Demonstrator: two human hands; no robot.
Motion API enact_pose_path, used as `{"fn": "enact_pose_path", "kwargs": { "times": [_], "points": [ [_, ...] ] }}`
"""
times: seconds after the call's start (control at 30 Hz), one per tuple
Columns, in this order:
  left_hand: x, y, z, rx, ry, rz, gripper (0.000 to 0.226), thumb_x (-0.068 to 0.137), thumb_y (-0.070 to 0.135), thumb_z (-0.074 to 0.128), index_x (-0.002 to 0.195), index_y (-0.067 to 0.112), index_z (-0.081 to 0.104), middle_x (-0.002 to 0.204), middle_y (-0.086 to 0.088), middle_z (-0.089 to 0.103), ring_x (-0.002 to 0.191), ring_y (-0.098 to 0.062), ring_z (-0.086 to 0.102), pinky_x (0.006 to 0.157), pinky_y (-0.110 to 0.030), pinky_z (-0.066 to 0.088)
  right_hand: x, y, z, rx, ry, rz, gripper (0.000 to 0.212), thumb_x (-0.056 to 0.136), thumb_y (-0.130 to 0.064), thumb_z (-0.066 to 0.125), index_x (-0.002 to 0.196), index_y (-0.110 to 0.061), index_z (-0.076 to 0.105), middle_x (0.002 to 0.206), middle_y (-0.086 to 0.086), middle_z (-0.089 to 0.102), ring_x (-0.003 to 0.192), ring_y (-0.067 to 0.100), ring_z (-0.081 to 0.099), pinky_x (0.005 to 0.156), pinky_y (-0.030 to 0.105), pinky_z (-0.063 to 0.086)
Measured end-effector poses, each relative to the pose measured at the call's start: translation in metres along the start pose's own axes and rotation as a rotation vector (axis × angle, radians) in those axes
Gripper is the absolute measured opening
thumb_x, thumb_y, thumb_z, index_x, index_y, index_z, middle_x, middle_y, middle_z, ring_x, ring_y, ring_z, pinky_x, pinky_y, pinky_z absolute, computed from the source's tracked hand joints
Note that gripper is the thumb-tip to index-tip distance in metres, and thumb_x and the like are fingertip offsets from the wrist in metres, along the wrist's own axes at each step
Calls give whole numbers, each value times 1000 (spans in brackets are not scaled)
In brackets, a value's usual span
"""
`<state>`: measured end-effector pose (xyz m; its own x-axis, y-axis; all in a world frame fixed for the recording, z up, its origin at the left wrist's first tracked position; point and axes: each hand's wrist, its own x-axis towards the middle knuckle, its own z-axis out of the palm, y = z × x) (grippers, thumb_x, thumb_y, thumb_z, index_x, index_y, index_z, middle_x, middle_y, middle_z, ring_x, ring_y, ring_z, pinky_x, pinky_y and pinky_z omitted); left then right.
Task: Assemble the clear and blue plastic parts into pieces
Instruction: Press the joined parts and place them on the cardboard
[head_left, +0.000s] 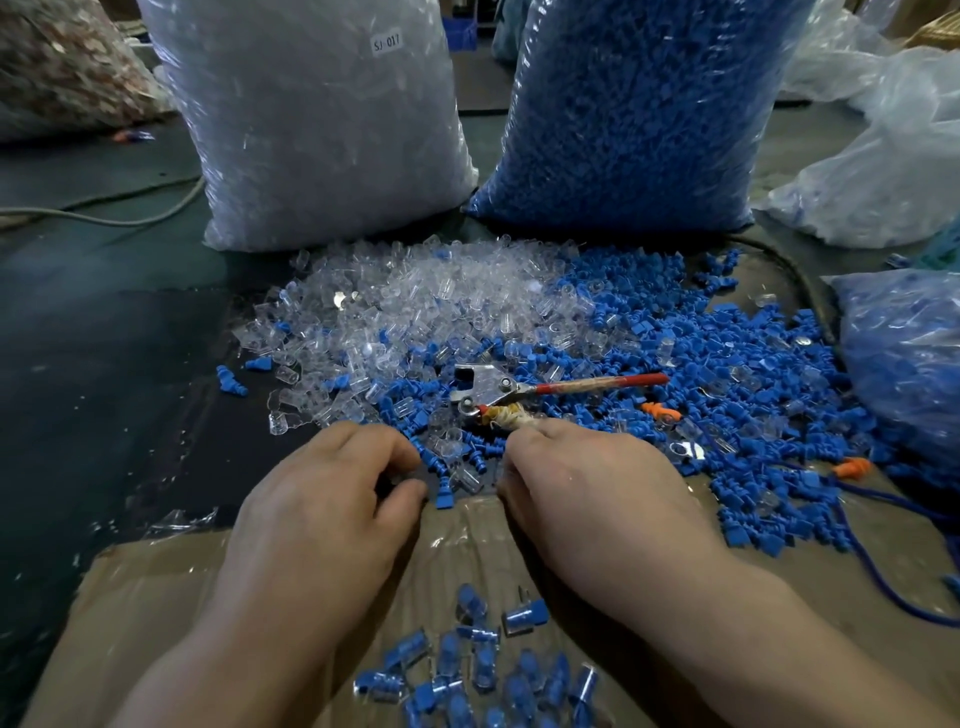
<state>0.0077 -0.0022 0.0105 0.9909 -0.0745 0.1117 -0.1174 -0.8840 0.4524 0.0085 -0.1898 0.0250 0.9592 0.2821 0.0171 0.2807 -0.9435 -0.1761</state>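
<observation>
A heap of loose clear plastic caps (415, 301) lies mid-table, merging on its right into a spread of loose blue plugs (727, 364). My left hand (332, 493) and my right hand (587, 488) rest side by side at the heap's near edge, fingers curled down into the parts. Their fingertips are hidden, so I cannot see what they hold. One blue plug (444, 496) lies just off my left thumb. Several assembled clear-and-blue pieces (483, 670) sit on the cardboard (156, 597) between my forearms.
Metal pliers (493, 389) with a red handle lie on the parts; their tape-wrapped handle runs under my right hand. A tall bag of clear caps (311, 130) and one of blue plugs (639, 104) stand behind. Another bag (909, 353) and a blue cord (883, 582) are at right.
</observation>
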Motion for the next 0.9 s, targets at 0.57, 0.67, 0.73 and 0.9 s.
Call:
{"fn": "enact_pose_path", "kwargs": {
  "times": [0.57,0.67,0.73,0.9],
  "points": [
    [-6,6,7,-878,50,-222,22,65,43,71,87,38,73,77,3,74,65,-15,72,54,-23,57,-8,10,2,576,229,47,16,89,-49,52,87,-35,60,83,-23,60,76,0,57,57,18,43],
    [-7,8,6,-842,46,-188,38,54,55,71,87,38,73,77,4,74,68,-17,73,62,-35,61,-9,9,1,595,224,46,20,84,-53,49,86,-37,60,85,-25,60,77,-1,58,58,21,47],
    [-7,8,6,-867,77,-189,42,52,59,70,87,36,71,75,1,74,64,-16,72,56,-29,59,-7,8,2,543,221,37,21,83,-54,48,84,-36,58,84,-22,60,80,-3,56,61,18,45],
    [-4,5,8,-800,99,-224,46,55,68,66,85,34,67,65,3,70,49,-8,63,43,-19,48,-6,6,-1,243,169,-66,20,91,-53,41,93,-35,50,91,-18,56,83,5,44,71,29,39]
  ]
}}
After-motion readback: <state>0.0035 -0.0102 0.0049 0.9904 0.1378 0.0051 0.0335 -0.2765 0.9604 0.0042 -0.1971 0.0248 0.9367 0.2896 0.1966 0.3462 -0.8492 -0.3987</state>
